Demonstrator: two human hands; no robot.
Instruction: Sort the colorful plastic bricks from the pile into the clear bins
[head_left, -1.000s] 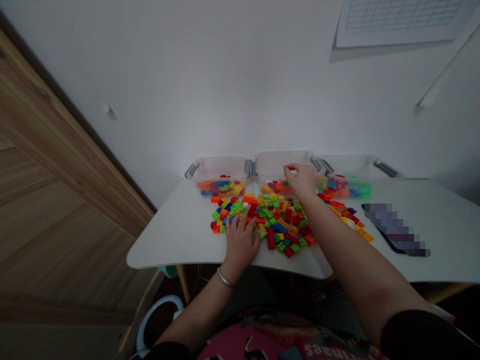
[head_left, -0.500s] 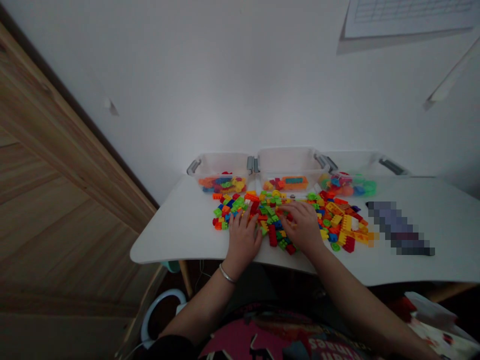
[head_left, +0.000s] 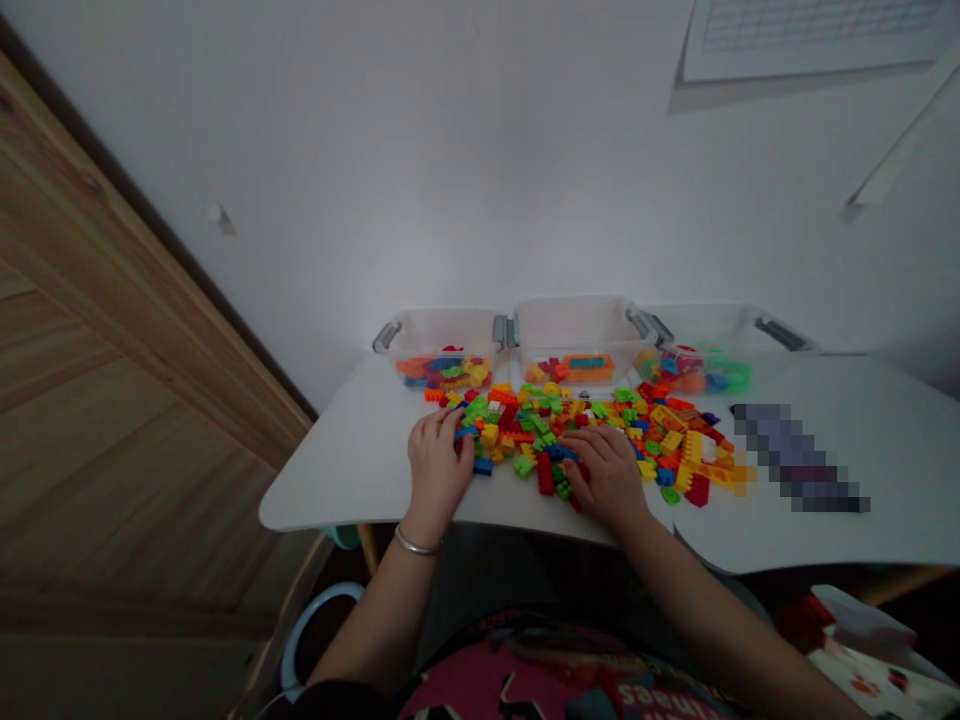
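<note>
A dense pile of colourful toy bricks (head_left: 525,438) is spread over the white table. My left hand (head_left: 436,462), with a silver bangle at the wrist, bends its fingers at the pile's left edge; a blue toy brick (head_left: 466,433) shows between thumb and index finger. At the pile's front middle, my right hand (head_left: 609,478) has its fingers curved down, with another blue toy brick (head_left: 559,452) at the fingertips and thumb. A long red brick (head_left: 545,473) lies just left of the right hand. My palms hide some bricks beneath them.
Behind the pile stand three clear plastic bins: a left bin (head_left: 450,325), a middle bin (head_left: 574,318) and a right bin (head_left: 712,325), each with toy pieces inside. A pixelated dark object (head_left: 799,460) lies on the table (head_left: 330,470) at right. The wall rises behind the bins.
My left hand has moved left from over the bricks to the pile's left edge, its fingers now curled. My right hand has shifted slightly nearer me, with a blue brick now at its fingertips.
</note>
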